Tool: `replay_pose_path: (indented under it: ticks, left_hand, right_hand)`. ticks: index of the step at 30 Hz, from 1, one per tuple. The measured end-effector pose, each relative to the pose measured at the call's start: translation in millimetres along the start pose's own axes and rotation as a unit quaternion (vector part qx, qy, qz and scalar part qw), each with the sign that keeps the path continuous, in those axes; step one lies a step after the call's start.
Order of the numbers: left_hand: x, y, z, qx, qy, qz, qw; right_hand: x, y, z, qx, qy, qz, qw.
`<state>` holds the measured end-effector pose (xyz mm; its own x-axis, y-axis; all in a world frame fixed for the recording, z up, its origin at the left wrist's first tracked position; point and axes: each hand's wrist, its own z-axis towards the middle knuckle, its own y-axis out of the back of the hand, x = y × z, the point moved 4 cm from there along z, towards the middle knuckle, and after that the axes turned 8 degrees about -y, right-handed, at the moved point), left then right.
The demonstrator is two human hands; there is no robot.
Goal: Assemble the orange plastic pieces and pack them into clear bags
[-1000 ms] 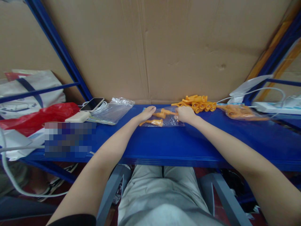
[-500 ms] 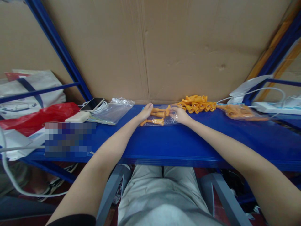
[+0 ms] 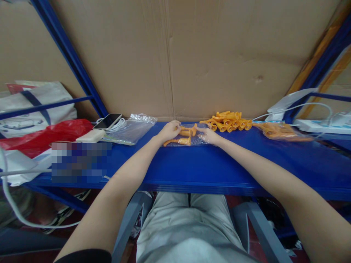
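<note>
A small clear plastic bag (image 3: 192, 140) lies on the blue shelf (image 3: 208, 164) in front of me, with a few orange plastic pieces (image 3: 181, 140) inside it. My left hand (image 3: 170, 130) pinches the bag's left top edge. My right hand (image 3: 207, 135) holds its right top edge, fingers curled on the plastic. Both hands sit close together over the bag's mouth. A loose pile of the same orange pieces (image 3: 229, 121) lies just beyond my right hand against the cardboard wall.
A filled bag of orange pieces (image 3: 279, 130) lies to the right, near a white power strip (image 3: 323, 126) and cable. To the left are a stack of empty clear bags (image 3: 130, 128), a phone (image 3: 107, 121), a white power bank (image 3: 91, 136) and a red bag (image 3: 41, 137).
My right hand has drawn left from beside the loose pile toward my left hand, closing on the bag's top edge. The bag has bunched slightly narrower.
</note>
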<state>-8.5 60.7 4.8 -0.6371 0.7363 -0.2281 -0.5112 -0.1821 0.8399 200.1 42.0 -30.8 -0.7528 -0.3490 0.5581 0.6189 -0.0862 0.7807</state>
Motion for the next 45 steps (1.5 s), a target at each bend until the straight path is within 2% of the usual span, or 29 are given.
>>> replay_pose_path:
  ticks: [6, 10, 13, 16, 20, 24, 28, 32, 35, 37, 40, 45]
  left_hand:
    - [-7, -17.5, 2, 0.065, -0.032, -0.017, 0.997]
    - [-8, -24.3, 1, 0.108, -0.017, -0.037, 0.993]
    - [-5, -24.7, 0, 0.119, -0.005, -0.052, 0.991]
    - [0, -24.2, -1, 0.126, 0.006, -0.054, 0.99]
    - [8, -21.8, 0, 0.104, 0.039, -0.049, 0.993]
    - [20, -17.8, 0, 0.074, 0.082, -0.04, 0.993]
    - [36, -12.5, -1, 0.067, 0.104, -0.023, 0.992]
    - [51, -7.3, -6, 0.042, 0.123, -0.017, 0.991]
    - [58, -5.5, -8, 0.029, 0.129, -0.014, 0.991]
    - [59, -4.9, -9, 0.028, 0.129, -0.011, 0.991]
    - [59, -4.7, -10, 0.042, 0.128, -0.002, 0.991]
    - [57, -4.1, -9, 0.049, 0.113, 0.001, 0.992]
  right_hand:
    - [-4, -4, 4, -0.031, 0.033, -0.011, 0.999]
    - [0, -1, 3, -0.042, 0.021, -0.041, 0.998]
    - [9, 7, -1, -0.036, 0.032, -0.069, 0.996]
    - [14, 23, -6, -0.069, -0.001, -0.148, 0.987]
    - [15, 41, -16, -0.124, -0.047, -0.312, 0.941]
    - [5, 42, -20, -0.082, -0.113, -0.366, 0.92]
    - [4, 38, -21, -0.052, -0.125, -0.374, 0.918]
    - [9, 44, -17, -0.074, -0.12, -0.346, 0.928]
    - [8, 46, -13, -0.059, -0.122, -0.286, 0.949]
    - [4, 46, -13, -0.05, -0.113, -0.269, 0.955]
    - [0, 44, -15, -0.05, -0.077, -0.299, 0.95]
    - [1, 34, -17, 0.003, 0.01, -0.35, 0.937]
